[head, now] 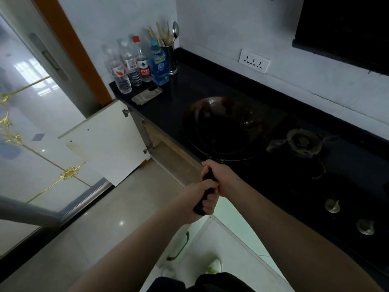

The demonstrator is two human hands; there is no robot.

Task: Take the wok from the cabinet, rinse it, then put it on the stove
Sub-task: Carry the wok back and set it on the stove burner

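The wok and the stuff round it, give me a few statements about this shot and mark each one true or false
1. Both hands grip the handle of the wok. True: the left hand holds nearer the handle's end, the right hand nearer the bowl.
2. The wok sits centred over the burner. False: it is over the countertop, left of the burner.
3. The cabinet door below the counter is closed. False: it stands open.
4. Four bottles stand at the far left end of the countertop. True.
5. The utensil holder is empty. False: it holds chopsticks and a spoon.
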